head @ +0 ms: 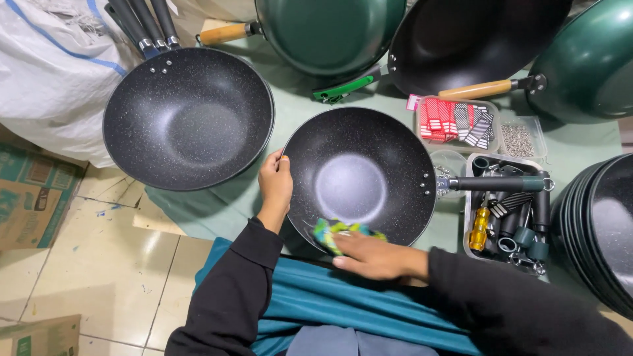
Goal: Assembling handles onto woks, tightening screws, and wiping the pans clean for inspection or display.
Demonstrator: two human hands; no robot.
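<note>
The wok (359, 175), black and speckled inside, sits on the pale green table (290, 86) right in front of the person, its dark handle (494, 184) pointing to the right. A second speckled wok (188, 118) lies just beside it to the left, and green pans (330, 29) crowd the far edge of the table. On the right a stack of dark pans (600, 231) stands near a white tray of handles (508, 211) with a yellow screwdriver (479, 229) in it. Beyond that tray sit a clear box of red and striped tags (455, 122) and a small box of screws (517, 140). The left hand (275, 184) grips the wok's left rim. The right hand (372, 256) lies flat on the near rim, pressing down a green and yellow cloth (333, 232).
</note>
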